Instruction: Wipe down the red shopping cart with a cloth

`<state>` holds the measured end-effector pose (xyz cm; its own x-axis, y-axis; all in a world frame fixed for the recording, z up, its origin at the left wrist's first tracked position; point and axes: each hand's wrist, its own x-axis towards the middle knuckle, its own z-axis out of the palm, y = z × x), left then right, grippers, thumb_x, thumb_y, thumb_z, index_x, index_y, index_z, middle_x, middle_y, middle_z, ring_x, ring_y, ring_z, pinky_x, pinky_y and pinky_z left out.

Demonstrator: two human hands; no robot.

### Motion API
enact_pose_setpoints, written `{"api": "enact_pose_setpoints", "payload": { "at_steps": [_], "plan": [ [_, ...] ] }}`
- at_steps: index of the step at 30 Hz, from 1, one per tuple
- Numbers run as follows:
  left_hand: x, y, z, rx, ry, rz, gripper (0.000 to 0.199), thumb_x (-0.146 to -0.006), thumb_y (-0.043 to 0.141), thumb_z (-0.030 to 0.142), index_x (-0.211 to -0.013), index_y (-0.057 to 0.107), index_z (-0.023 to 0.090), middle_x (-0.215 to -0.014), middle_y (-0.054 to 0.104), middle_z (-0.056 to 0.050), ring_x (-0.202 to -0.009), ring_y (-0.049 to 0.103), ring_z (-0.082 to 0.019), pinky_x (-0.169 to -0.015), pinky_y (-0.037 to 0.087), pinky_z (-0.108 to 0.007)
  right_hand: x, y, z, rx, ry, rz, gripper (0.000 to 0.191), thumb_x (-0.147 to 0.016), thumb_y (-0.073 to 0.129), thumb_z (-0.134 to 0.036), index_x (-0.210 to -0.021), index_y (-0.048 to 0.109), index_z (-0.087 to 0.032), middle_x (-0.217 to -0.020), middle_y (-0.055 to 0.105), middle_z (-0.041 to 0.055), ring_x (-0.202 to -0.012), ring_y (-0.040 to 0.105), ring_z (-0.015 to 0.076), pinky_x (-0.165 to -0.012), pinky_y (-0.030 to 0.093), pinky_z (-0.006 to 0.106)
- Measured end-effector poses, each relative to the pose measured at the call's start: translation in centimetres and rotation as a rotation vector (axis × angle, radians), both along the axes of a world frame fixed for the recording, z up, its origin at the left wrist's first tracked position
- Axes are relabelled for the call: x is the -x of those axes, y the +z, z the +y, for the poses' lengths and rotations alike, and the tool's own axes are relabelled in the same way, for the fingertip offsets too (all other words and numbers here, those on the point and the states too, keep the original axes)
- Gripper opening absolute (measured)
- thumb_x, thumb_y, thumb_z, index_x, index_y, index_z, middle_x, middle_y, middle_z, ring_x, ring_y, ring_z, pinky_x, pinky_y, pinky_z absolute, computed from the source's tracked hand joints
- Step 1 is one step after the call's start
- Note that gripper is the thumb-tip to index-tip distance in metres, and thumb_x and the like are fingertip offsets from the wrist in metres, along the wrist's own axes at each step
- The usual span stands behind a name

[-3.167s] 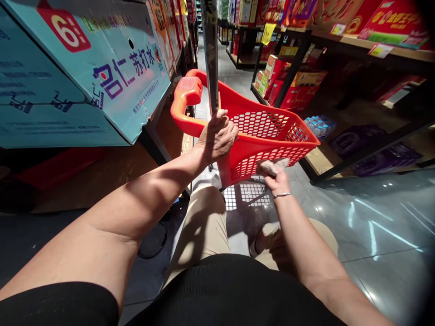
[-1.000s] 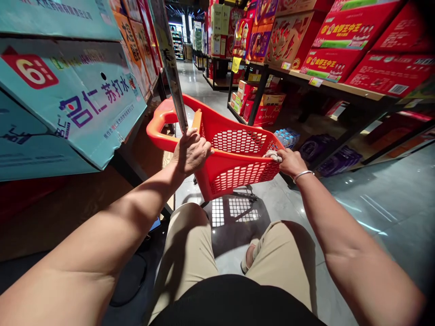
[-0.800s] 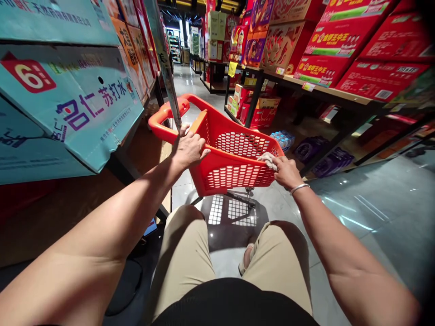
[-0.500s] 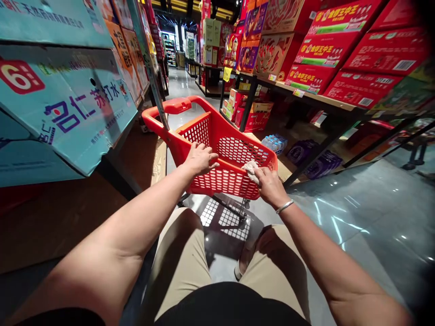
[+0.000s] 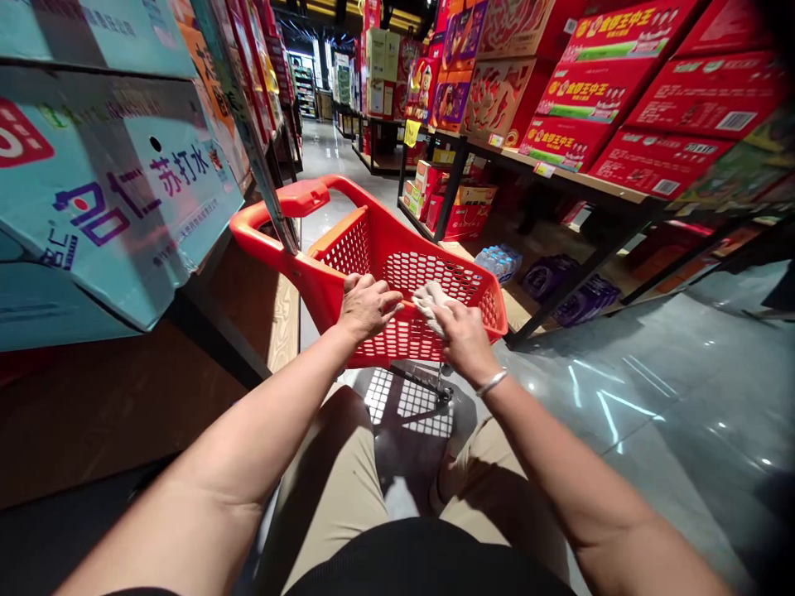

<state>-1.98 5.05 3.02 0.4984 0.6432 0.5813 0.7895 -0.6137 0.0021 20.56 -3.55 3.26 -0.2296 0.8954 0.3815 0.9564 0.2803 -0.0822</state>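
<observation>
Cloth (image 5: 430, 300) is moving along the near rim (image 5: 329, 275) of the red cart (image 5: 388, 236), and I am watching the right hand (image 5: 467, 335) push it. It is now lying closer to the left hand (image 5: 366, 308) than a moment ago, and farther from the cart's front end. Only a small gap is showing between the cloth and the left hand. The right fingers are bending around the cloth and pressing it down on the rim, with some of it flopping toward the inside. The left hand is resting on the same rim, its fingers curling over the edge; I can't tell how hard it is squeezing. That hand is sitting farther from the metal pole (image 5: 254, 149) than it was just before, too. The cart is standing sideways in front of the person's knees, with its handle (image 5: 303, 199) pointing left, next to the blue boxes (image 5: 124, 182). To me, the person seems to be rubbing the rim bit by bit, so the middle part is getting its turn now.
</observation>
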Motion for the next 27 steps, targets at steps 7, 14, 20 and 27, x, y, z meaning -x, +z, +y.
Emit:
{"api": "enact_pose_setpoints", "payload": {
  "at_steps": [7, 14, 20, 27],
  "plan": [
    [0.4, 0.0, -0.6, 0.0, 0.007, -0.024, 0.026, -0.098, 0.051, 0.039, -0.1, 0.076, 0.031, -0.091, 0.071, -0.004, -0.091, 0.05, -0.025, -0.093, 0.03, -0.048, 0.3, 0.5, 1.0, -0.001, 0.096, -0.026, 0.064, -0.078, 0.055, -0.005, -0.136, 0.062, -0.031, -0.14, 0.056, 0.0049, -0.1, 0.046, 0.0246, -0.086, 0.04, 0.037],
    [-0.1, -0.6, -0.5, -0.029, -0.013, -0.094, 0.028, -0.099, 0.049, 0.039, -0.097, 0.076, 0.031, -0.086, 0.069, -0.004, -0.091, 0.049, -0.025, -0.095, 0.027, -0.048, -11.2, -1.5, -1.4, 0.084, -0.225, -0.029, 0.052, -0.078, 0.05, -0.005, -0.123, 0.069, -0.024, -0.13, 0.064, 0.0062, -0.098, 0.053, 0.0233, -0.089, 0.042, 0.037],
    [-0.6, -0.5, -1.0, -0.048, 0.008, -0.078, 0.028, -0.099, 0.049, 0.037, -0.094, 0.075, 0.027, -0.087, 0.069, -0.005, -0.093, 0.05, -0.026, -0.095, 0.028, -0.049, -5.2, 1.8, 0.8, 0.161, -0.083, -0.08, 0.047, -0.077, 0.052, -0.007, -0.118, 0.068, -0.021, -0.115, 0.067, 0.0083, -0.094, 0.054, 0.0227, -0.087, 0.04, 0.034],
    [-0.2, -0.2, -1.7, -0.01, 0.019, -0.096, 0.023, -0.097, 0.052, 0.029, -0.115, 0.065, 0.023, -0.101, 0.071, -0.006, -0.095, 0.053, -0.026, -0.096, 0.03, -0.045, 1.6, 5.3, 8.7, 0.618, 0.353, 0.358, 0.03, -0.076, 0.053, -0.018, -0.103, 0.067, -0.019, -0.084, 0.067, 0.0025, -0.075, 0.056, 0.0152, -0.066, 0.042, 0.024]
  ]
}}
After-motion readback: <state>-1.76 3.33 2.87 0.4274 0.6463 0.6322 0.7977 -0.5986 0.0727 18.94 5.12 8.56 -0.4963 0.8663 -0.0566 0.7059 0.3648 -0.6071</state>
